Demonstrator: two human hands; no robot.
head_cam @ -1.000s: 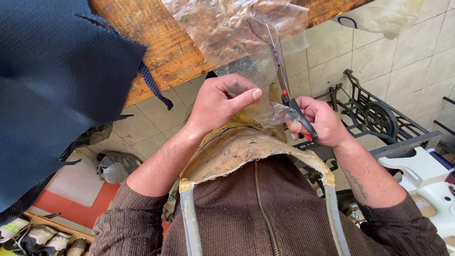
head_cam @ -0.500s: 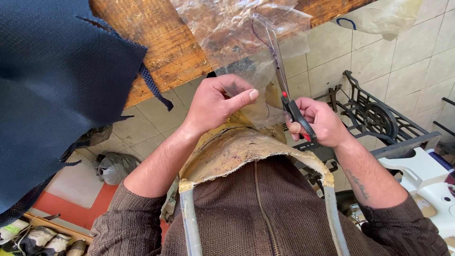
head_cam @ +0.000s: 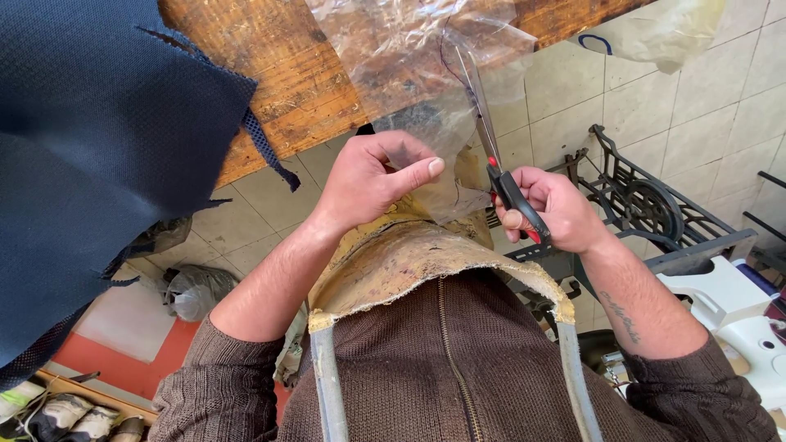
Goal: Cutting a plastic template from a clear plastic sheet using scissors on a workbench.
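Note:
My left hand (head_cam: 372, 178) pinches the near edge of a sheet of clear plastic film (head_cam: 409, 57) that hangs off the wooden table (head_cam: 278, 78). My right hand (head_cam: 557, 209) grips scissors (head_cam: 495, 160) with black and red handles, their blades pointing up along the film's right side. Both hands are just above a worn yellowish apron (head_cam: 426, 262) on my chest.
Dark blue mesh fabric (head_cam: 90, 155) drapes over the table's left side. A black cast-iron sewing machine stand (head_cam: 639, 196) is on the right, with a white machine (head_cam: 737, 319) beside it. Plastic bags (head_cam: 192, 290) and shoes (head_cam: 74, 417) lie on the tiled floor.
The scissors have shifted slightly up and right along the film. My left hand keeps its pinch on the plastic with little movement.

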